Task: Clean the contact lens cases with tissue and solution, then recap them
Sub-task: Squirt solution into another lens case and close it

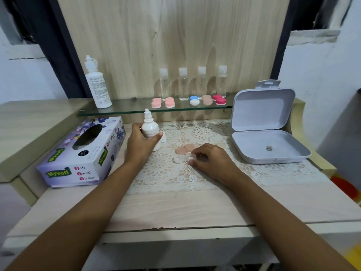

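1. Being gripped round its body by the left hand (140, 142): the solution bottle (149, 128).
2. On the tabletop (175, 208), the clear lens case (183, 158) is being pinched by the right hand (210, 160); likely light, slick, so a rim grip is advised.

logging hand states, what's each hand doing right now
Left hand: grips the small white bottle.
Right hand: pinches the clear lens case.

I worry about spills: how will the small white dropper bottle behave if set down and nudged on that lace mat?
Probably tippy: the small white bottle is tall and narrow, and the lace mat looks uneven. Likely light for its size, since the left hand alone wraps it easily. Its smooth plastic may slip in wet fingers.
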A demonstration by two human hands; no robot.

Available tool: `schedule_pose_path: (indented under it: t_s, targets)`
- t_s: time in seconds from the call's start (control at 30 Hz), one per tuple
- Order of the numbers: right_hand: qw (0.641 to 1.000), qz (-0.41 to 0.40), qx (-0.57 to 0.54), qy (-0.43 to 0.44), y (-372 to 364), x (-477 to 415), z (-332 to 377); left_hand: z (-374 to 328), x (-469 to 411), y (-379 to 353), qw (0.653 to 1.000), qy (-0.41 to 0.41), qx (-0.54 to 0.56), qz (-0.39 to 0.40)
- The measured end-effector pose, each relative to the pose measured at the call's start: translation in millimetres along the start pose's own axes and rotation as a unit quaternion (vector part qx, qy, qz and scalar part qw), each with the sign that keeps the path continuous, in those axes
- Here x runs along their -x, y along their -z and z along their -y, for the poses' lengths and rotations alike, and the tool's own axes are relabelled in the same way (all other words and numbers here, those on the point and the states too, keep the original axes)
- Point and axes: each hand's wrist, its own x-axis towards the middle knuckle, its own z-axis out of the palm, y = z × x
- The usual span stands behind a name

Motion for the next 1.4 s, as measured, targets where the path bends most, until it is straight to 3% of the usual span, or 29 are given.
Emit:
schedule_pose_path:
  t_s: [0.17, 0.27, 0.33, 0.43, 0.53, 0.67, 0.9, 1.1, 1.23, 1.4]
  targets:
    - [1.000, 0.001, -0.002, -0.001, 0, 0, -1, 3, -2, 2, 1.000, 0.012, -0.008, 0.020]
    - [1.000, 0.000, -0.004, -0.001, -1, 0, -1, 1, 1, 5, 0.998, -0.016, -0.058, -0.016]
    - [1.000, -0.001, -0.002, 0.001, -1, -1, -2, -5, 10, 6, 0.987, -0.083, -0.114, -0.079]
    - [1.000, -0.001, 0.004, 0.003, -1, 0, -2, -14, 22, 4, 0.942, -0.237, -0.186, -0.148]
    - [1.000, -0.004, 0.006, 0.005, -1, 0, -1, -27, 26, -2, 0.934, -0.302, -0.188, -0.023]
    - [1.000, -0.002, 0.008, 0.003, 0, 1, -1, -34, 24, -16, 0.924, -0.241, -0.256, 0.147]
    - [1.000, 0.005, 0.019, 0.005, 2, 2, 1, -39, 9, -33, 0.910, -0.060, -0.313, 0.265]
    - [1.000, 0.004, 0.020, 0.004, 2, 1, 0, -41, 3, -32, 0.919, -0.023, -0.277, 0.278]
    - [1.000, 0.004, 0.025, 0.003, 0, 1, -1, -40, 8, -25, 0.942, -0.034, -0.223, 0.248]
    - [1.000, 0.002, 0.020, 0.003, 0, 1, -1, -34, 19, -8, 0.942, -0.070, -0.184, 0.273]
